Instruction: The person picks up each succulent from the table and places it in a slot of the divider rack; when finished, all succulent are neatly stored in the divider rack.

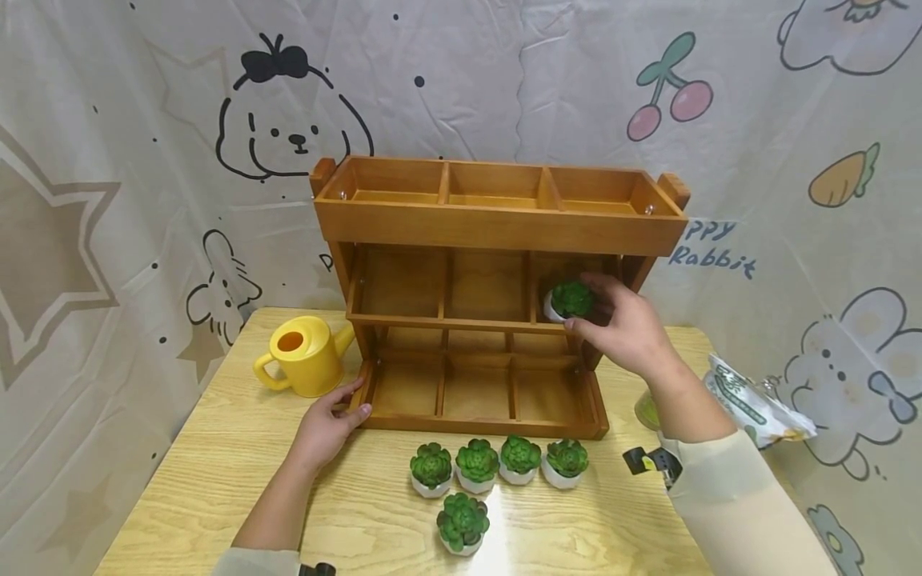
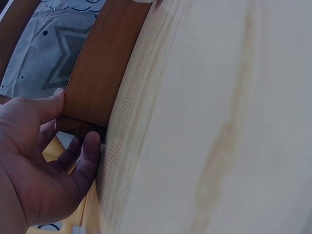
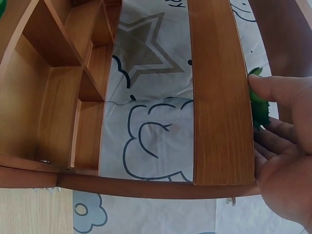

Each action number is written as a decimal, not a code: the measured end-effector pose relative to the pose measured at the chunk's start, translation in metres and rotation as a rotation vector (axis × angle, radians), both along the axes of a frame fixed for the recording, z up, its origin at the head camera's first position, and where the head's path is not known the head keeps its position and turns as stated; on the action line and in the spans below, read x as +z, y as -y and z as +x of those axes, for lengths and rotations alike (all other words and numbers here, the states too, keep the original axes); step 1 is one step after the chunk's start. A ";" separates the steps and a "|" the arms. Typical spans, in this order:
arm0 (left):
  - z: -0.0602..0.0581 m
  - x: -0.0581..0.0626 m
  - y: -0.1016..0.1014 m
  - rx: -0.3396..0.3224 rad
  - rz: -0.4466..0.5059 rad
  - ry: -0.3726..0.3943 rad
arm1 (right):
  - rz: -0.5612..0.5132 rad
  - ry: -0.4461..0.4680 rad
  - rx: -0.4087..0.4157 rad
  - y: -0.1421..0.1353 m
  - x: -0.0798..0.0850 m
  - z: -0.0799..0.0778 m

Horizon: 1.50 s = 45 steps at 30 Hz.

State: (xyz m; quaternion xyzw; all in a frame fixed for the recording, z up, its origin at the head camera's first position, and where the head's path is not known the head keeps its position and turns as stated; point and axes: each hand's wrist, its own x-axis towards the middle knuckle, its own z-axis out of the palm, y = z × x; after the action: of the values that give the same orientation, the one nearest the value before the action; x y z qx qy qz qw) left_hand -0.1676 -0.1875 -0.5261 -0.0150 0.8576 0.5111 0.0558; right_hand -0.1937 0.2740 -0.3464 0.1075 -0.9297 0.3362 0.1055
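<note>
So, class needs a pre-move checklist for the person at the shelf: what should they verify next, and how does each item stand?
1. Right hand grips a potted plant: ok.
2. That plant is at the middle tier's right compartment: ok.
3. Its pot sits fully down: cannot tell; the base is hidden.
4. Left hand holds the wooden shelf at its lower left end: ok.
5. Watering can upright: ok.
6. Table before the shelf free of plants: not ok; five others stand there.

Five potted plants [image 1: 477, 462] stand before the shelf [image 1: 497, 227].
</note>
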 end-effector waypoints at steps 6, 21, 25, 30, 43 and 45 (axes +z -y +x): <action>-0.001 0.000 0.000 -0.005 -0.006 0.002 | -0.046 0.013 -0.003 -0.001 -0.001 0.004; -0.003 -0.001 0.000 0.004 0.025 0.024 | -0.139 -0.014 0.005 -0.012 -0.005 0.027; -0.003 0.000 -0.002 0.003 0.050 0.031 | -0.145 -0.019 -0.022 -0.015 -0.007 0.032; -0.003 0.000 -0.002 0.007 0.042 0.029 | -0.132 -0.056 -0.042 -0.017 -0.009 0.040; -0.001 -0.001 0.000 0.002 0.099 0.062 | -0.244 -0.175 0.000 -0.019 -0.027 0.062; -0.001 -0.001 0.000 0.005 0.098 0.065 | -0.228 -0.173 -0.013 -0.020 -0.031 0.065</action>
State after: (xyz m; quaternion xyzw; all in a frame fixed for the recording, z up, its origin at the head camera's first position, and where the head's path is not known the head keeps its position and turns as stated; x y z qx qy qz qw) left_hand -0.1690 -0.1871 -0.5273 -0.0308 0.8293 0.5518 0.0829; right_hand -0.1286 0.2938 -0.3774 0.1175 -0.8735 0.4283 0.1991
